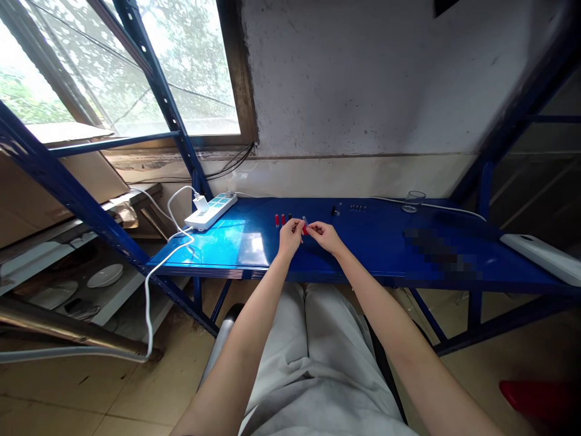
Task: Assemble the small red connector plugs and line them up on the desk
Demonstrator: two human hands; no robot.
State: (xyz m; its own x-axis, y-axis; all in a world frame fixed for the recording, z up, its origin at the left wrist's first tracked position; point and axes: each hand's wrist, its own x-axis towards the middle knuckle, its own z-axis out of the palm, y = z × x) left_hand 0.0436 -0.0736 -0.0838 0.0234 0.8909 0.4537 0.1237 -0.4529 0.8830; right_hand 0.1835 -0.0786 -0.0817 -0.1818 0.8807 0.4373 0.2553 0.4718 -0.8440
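Note:
Close together over the blue table (367, 254), my two hands meet at a small red piece (305, 231) with a clear, tube-like end. My right hand (325, 237) pinches the red piece between thumb and fingertips. From the other side, the closed fingertips of my left hand (290, 236) press against the same piece; how much they cover cannot be made out. Just beyond my left hand stand a red piece (276, 220) and a second red piece (283, 218), with a dark one (289, 216) partly hidden beside them.
A black piece (334, 211) and several tiny metallic bits (357, 208) lie farther back. A drinking glass (413, 202) stands at the back right, a white device (542, 254) at the right end. At left is a power strip (213, 212) with a white cable (147, 303) hanging down.

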